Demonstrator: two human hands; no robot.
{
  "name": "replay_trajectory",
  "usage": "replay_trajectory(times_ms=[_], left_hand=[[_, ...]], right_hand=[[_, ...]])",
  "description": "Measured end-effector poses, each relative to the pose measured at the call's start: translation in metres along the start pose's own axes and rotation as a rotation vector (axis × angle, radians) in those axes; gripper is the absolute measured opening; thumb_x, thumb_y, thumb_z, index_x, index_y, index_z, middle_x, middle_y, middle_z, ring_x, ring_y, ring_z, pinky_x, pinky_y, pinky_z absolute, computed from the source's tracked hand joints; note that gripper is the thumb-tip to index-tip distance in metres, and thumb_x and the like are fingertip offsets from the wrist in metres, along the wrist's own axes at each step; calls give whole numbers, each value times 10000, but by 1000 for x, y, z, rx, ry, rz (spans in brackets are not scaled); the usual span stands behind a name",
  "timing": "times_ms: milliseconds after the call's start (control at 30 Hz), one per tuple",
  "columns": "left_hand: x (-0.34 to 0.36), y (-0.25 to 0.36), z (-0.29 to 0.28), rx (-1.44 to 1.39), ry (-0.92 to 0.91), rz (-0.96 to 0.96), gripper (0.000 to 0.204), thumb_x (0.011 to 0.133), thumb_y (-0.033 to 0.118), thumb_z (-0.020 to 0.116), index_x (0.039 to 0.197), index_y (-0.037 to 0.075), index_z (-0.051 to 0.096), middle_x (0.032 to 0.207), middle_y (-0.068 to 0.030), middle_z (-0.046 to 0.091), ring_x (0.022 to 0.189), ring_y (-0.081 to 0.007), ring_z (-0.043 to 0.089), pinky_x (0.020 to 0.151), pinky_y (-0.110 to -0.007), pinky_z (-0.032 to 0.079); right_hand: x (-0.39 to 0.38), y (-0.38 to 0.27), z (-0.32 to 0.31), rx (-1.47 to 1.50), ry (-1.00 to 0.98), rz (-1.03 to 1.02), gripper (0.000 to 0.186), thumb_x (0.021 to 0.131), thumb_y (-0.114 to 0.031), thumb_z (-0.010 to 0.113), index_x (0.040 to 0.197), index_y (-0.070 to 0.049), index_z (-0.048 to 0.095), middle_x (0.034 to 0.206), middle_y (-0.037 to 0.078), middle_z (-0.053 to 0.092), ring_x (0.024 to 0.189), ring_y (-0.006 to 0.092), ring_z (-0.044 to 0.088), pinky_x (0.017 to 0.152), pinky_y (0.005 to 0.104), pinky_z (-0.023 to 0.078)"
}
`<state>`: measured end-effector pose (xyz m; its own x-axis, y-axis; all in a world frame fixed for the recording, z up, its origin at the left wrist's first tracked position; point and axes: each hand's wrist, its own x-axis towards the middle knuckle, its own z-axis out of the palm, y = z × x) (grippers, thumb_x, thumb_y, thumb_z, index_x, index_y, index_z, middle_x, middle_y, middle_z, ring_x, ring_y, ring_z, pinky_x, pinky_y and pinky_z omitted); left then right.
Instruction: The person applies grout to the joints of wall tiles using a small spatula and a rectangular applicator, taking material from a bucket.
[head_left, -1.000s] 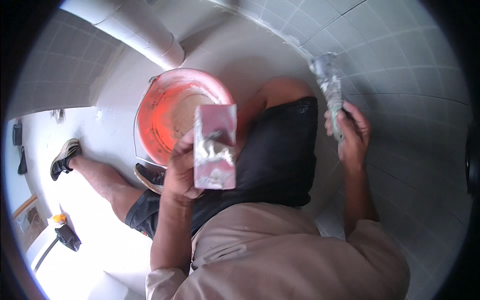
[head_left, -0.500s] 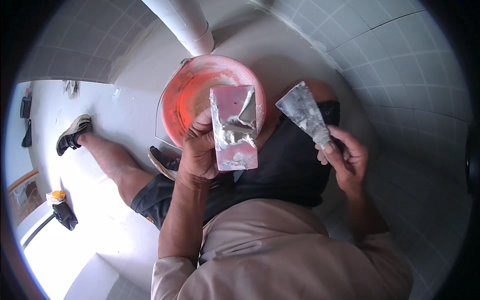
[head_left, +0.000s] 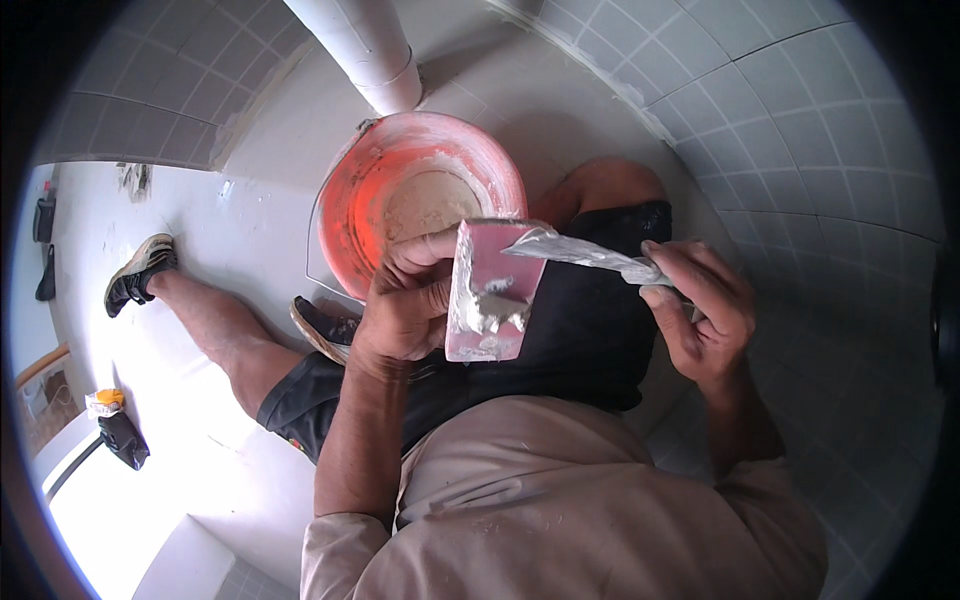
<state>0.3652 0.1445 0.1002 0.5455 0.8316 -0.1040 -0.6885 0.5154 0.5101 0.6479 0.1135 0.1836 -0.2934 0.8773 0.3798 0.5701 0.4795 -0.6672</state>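
Note:
My left hand [head_left: 405, 310] grips a pink rectangular board [head_left: 485, 275], smeared with whitish paste [head_left: 495, 315]. From the right, my right hand [head_left: 705, 310] holds a paste-caked putty knife [head_left: 590, 255] by the handle, its blade at the board's upper part. Just beyond the board stands an orange-red bucket [head_left: 360, 215] with a wire handle and pale, dried-looking material inside. My bent knee is to the bucket's right, in black shorts; my other leg stretches out to the left.
A grey-tiled wall [head_left: 790, 130] curves along the right, another [head_left: 190, 90] at upper left. A white vertical pipe [head_left: 365, 45] stands behind the bucket. On the pale floor [head_left: 220, 215] at left lie a yellow-and-white packet [head_left: 107, 402] and a black bag [head_left: 125, 440].
My right hand has brought the putty knife from near the right wall leftward onto the board, turning it sideways. The board in my left hand has tilted and moved slightly right.

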Motion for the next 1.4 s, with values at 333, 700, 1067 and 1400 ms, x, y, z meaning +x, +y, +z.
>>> replay_trajectory(times_ms=[333, 700, 1067, 1400], left_hand=[[10, -8, 1, -65, 3, 17, 430, 891, -7, 631, 1309, -61, 543, 1219, -182, 643, 1083, -256, 657, 944, -386, 540], [16, -13, 21, -17, 23, -54, 351, 896, -34, 623, 1246, -61, 604, 1148, -139, 677, 1023, -199, 660, 900, -330, 543], [-31, 1, 18, 246, 187, -118, 393, 725, -32, 705, 1112, -85, 659, 1050, -172, 703, 865, -238, 708, 790, -351, 586], [-90, 13, 0, 210, 501, 30, 363, 695, 40, 821, 1029, -27, 697, 993, -148, 724, 813, -235, 716, 730, -365, 611]], right_hand=[[-22, -1, 1, 182, -9, 36, 294, 823, 10, 695, 1110, 61, 659, 954, 188, 695, 754, 234, 660, 642, 298, 523], [-30, 3, 4, 159, -81, 184, 326, 822, 55, 662, 1146, 66, 635, 1020, 228, 689, 846, 269, 670, 749, 353, 523], [-88, 158, -35, -472, 416, 197, 294, 805, 61, 688, 1093, 4, 672, 1012, 146, 677, 903, 299, 653, 781, 376, 517], [-117, 269, 0, -456, 328, 533, 266, 829, -64, 670, 1092, -36, 694, 959, 173, 656, 920, 399, 626, 812, 443, 499]])
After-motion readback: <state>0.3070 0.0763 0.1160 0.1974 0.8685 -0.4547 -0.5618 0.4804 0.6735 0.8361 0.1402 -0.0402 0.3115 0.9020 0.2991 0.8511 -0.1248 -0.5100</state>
